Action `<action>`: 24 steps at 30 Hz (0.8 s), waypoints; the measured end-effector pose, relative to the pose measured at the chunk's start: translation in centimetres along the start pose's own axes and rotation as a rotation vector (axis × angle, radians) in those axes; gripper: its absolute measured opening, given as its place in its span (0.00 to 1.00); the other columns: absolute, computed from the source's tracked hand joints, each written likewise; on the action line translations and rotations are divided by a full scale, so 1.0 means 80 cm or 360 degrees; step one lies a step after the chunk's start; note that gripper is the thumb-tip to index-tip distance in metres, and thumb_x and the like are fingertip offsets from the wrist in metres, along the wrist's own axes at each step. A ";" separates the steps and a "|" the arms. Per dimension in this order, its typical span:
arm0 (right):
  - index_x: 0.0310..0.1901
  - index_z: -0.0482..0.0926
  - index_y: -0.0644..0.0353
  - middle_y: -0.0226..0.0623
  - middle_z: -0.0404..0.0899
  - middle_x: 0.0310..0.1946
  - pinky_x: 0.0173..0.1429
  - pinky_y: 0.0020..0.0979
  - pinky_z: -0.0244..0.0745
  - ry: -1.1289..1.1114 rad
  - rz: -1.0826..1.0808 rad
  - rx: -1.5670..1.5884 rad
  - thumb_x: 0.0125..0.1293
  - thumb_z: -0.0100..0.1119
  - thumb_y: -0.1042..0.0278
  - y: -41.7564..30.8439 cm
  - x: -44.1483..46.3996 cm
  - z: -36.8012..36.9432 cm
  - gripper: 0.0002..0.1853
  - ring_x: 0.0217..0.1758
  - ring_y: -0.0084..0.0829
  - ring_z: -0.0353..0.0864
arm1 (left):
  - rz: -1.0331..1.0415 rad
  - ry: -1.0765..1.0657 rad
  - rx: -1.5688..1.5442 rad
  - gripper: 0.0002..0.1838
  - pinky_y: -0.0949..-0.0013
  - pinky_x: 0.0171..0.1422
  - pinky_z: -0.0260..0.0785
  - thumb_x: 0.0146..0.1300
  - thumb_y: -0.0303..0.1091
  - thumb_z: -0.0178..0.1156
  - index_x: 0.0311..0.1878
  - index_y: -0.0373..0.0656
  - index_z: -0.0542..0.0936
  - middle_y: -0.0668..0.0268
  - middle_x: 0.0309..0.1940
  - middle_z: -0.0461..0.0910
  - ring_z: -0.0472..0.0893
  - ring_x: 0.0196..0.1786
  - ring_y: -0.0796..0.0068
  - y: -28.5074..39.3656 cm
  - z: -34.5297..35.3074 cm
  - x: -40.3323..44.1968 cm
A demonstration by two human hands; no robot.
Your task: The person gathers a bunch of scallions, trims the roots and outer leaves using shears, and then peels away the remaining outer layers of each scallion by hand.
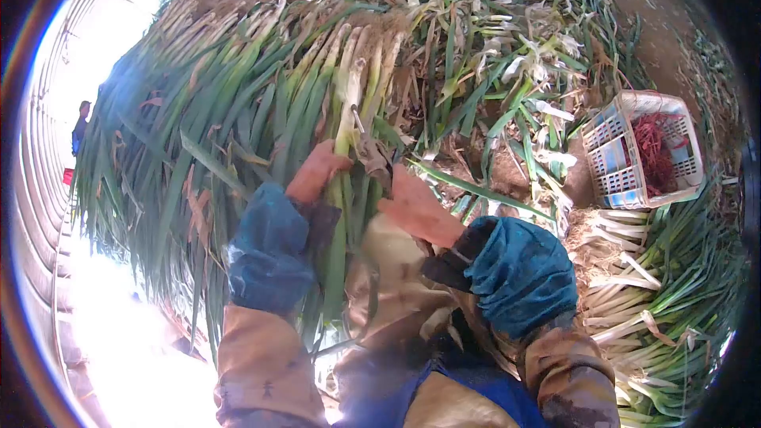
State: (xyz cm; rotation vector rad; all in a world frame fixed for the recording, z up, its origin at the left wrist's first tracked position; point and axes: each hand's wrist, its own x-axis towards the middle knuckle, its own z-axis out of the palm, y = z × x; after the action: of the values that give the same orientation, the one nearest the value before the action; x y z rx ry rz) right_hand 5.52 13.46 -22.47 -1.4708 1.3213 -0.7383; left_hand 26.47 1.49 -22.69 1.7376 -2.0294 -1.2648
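Note:
My left hand [319,170] is closed around a leek [349,115], gripping it where the pale stem turns green. Its leaves hang down past my wrist. In my right hand [420,204] is a grey metal air blow gun [371,154], its thin nozzle pointing up beside the stem. My fingers wrap its handle, which is partly hidden. Just beyond both hands lies a thick row of untrimmed leeks [238,71], roots away from me and leaves toward me.
At the right, a plastic basket [614,160] holds tangled red ties [659,150]. Below it lie cleaned leeks [626,301] with white stems. Stripped leaves and husks [515,71] litter the ground ahead. A person [81,127] stands far left, near the greenhouse wall [40,190].

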 end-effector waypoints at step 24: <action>0.37 0.63 0.75 0.60 0.74 0.24 0.36 0.49 0.71 0.0306 -0.0415 -0.0388 0.52 0.55 0.66 0.064 0.040 0.052 0.20 0.31 0.59 0.75 | -0.0097 0.0260 0.0506 0.25 0.51 0.46 0.67 0.46 0.37 0.64 0.46 0.39 0.67 0.44 0.36 0.77 0.76 0.43 0.42 0.000 0.062 -0.146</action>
State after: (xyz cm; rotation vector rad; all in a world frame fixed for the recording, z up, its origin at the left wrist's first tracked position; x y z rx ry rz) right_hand 8.19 11.92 -29.12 -1.8281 1.4180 -0.9312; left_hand 26.85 14.09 -21.45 1.9766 -2.1877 -0.8150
